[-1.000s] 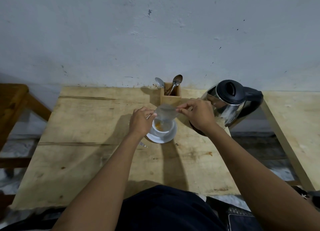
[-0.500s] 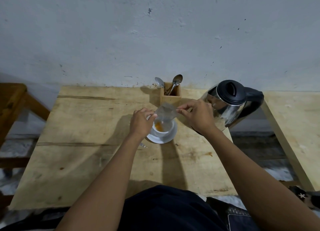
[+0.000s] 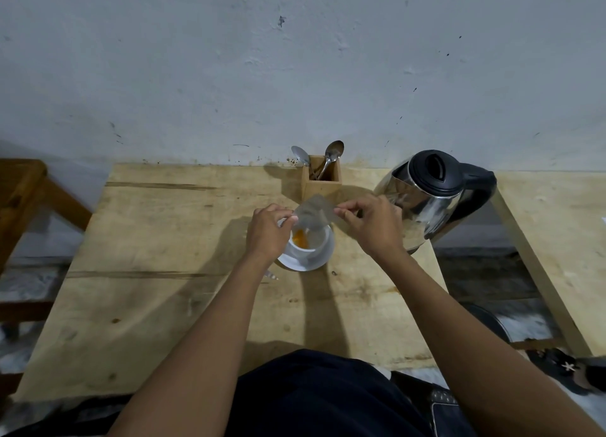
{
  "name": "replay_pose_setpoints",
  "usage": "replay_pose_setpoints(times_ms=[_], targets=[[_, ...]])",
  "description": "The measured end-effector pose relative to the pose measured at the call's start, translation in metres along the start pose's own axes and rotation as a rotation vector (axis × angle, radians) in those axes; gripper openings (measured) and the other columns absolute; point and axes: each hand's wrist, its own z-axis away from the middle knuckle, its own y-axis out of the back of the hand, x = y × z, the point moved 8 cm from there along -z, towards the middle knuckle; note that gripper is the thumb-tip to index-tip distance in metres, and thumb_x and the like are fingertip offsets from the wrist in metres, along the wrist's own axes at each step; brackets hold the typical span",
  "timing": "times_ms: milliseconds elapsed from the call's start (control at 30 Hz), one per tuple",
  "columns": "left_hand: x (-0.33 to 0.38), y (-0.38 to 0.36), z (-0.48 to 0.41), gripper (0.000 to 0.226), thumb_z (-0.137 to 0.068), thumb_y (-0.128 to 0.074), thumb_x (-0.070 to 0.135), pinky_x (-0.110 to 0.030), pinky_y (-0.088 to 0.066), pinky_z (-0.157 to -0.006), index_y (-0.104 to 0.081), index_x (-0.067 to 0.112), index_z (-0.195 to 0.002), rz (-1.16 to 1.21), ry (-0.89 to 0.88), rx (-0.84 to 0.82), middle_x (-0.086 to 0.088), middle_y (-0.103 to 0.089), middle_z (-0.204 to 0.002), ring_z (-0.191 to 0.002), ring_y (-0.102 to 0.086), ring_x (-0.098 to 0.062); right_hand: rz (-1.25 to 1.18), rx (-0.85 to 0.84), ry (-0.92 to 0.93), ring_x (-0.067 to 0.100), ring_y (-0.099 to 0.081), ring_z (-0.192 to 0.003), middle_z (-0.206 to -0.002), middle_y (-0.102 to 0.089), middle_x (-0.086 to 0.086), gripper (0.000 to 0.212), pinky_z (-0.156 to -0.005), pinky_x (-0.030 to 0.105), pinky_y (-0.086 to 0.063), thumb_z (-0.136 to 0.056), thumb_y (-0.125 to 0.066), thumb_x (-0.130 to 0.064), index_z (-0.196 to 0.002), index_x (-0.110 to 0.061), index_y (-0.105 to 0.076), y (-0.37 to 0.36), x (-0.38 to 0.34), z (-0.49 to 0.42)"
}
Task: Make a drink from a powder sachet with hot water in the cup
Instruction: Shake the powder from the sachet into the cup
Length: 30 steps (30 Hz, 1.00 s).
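Note:
A white cup (image 3: 311,241) stands on a white saucer (image 3: 319,261) in the middle of the wooden table (image 3: 164,256). Orange powder (image 3: 300,238) lies inside the cup. A silvery sachet (image 3: 314,215) is tipped over the cup, its lower end at the cup's mouth. My left hand (image 3: 269,231) pinches the sachet's left edge. My right hand (image 3: 370,225) pinches its right corner. A steel kettle (image 3: 429,197) with a black lid and handle stands to the right, just behind my right hand.
A wooden holder (image 3: 323,182) with two spoons (image 3: 334,151) stands at the wall behind the cup. A small torn scrap (image 3: 271,275) lies by my left wrist. A second table (image 3: 557,239) stands to the right, a wooden frame (image 3: 23,200) to the left.
Both hands stay over the cup with the sachet. The sachet has tilted a little more and the orange powder in the cup sits further to the left side.

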Motion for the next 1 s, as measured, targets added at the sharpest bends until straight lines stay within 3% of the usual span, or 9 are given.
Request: replay_pose_setpoints(times_ms=[100, 200, 300, 500, 667, 733, 833, 1000], targets=[[-0.002, 0.001, -0.002, 0.023, -0.090, -0.062, 0.027, -0.043, -0.049, -0.093, -0.074, 0.014, -0.104, 0.018, -0.006, -0.014, -0.002, -0.069, -0.113, -0.109, -0.058, -0.026, -0.127, -0.029, -0.017, 0.014, -0.063, -0.088, -0.090, -0.070, -0.015, 0.018, -0.086, 0.044, -0.050, -0.085, -0.070, -0.046, -0.097, -0.033, -0.075, -0.005, 0.002, 0.006], [-0.005, 0.002, -0.003, 0.024, -0.090, -0.062, 0.027, -0.044, -0.050, -0.092, -0.074, 0.012, -0.103, 0.050, -0.004, -0.032, -0.004, -0.069, -0.111, -0.107, -0.059, -0.027, -0.191, -0.084, -0.055, 0.009, -0.062, -0.077, -0.084, -0.067, -0.014, 0.029, -0.073, 0.033, -0.053, -0.089, -0.070, -0.039, -0.112, -0.023, -0.073, -0.009, 0.003, 0.012], [-0.002, 0.004, -0.003, 0.023, -0.090, -0.061, 0.026, -0.043, -0.050, -0.091, -0.074, 0.011, -0.102, 0.051, -0.030, -0.036, -0.004, -0.069, -0.109, -0.105, -0.059, -0.028, -0.200, -0.049, -0.052, 0.003, -0.054, -0.061, -0.067, -0.057, -0.024, 0.016, -0.066, 0.033, -0.050, -0.090, -0.069, -0.034, -0.098, -0.022, -0.077, -0.007, 0.003, 0.012], [-0.003, 0.004, -0.001, 0.022, -0.091, -0.061, 0.025, -0.042, -0.051, -0.089, -0.074, 0.012, -0.101, 0.066, -0.004, -0.026, -0.004, -0.069, -0.108, -0.103, -0.059, -0.027, -0.170, -0.021, -0.036, -0.004, -0.046, -0.052, -0.057, -0.047, -0.030, 0.012, -0.075, 0.037, -0.046, -0.089, -0.071, -0.032, -0.096, -0.027, -0.079, -0.005, -0.005, 0.011], [0.000, 0.008, -0.001, 0.022, -0.091, -0.061, 0.026, -0.042, -0.051, -0.088, -0.074, 0.011, -0.100, 0.070, -0.001, -0.007, -0.003, -0.069, -0.107, -0.103, -0.059, -0.028, -0.128, -0.009, 0.006, -0.009, -0.039, -0.057, -0.057, -0.052, -0.033, 0.010, -0.090, 0.040, -0.042, -0.089, -0.071, -0.032, -0.096, -0.032, -0.079, -0.002, -0.011, 0.009], [-0.001, 0.009, 0.000, 0.021, -0.091, -0.061, 0.025, -0.042, -0.051, -0.089, -0.074, 0.012, -0.101, 0.080, 0.006, -0.007, -0.002, -0.069, -0.107, -0.104, -0.058, -0.027, -0.141, 0.003, 0.009, -0.009, -0.040, -0.057, -0.069, -0.061, -0.027, 0.010, -0.093, 0.043, -0.045, -0.089, -0.072, -0.032, -0.095, -0.031, -0.079, -0.002, -0.012, 0.008], [-0.002, 0.008, 0.002, 0.020, -0.090, -0.061, 0.024, -0.042, -0.050, -0.090, -0.074, 0.012, -0.100, 0.075, -0.009, -0.010, -0.003, -0.069, -0.106, -0.104, -0.058, -0.028, -0.150, -0.008, 0.013, -0.002, -0.047, -0.062, -0.068, -0.060, -0.028, 0.009, -0.093, 0.045, -0.047, -0.088, -0.072, -0.030, -0.093, -0.029, -0.080, -0.005, -0.010, 0.008], [-0.002, 0.007, 0.003, 0.020, -0.090, -0.061, 0.024, -0.043, -0.050, -0.090, -0.074, 0.012, -0.101, 0.068, -0.005, -0.016, -0.004, -0.069, -0.107, -0.104, -0.058, -0.029, -0.271, -0.051, -0.060, -0.001, -0.054, -0.059, -0.071, -0.063, -0.023, 0.010, -0.073, 0.035, -0.052, -0.089, -0.072, -0.025, -0.096, -0.022, -0.079, -0.014, -0.001, 0.008]])
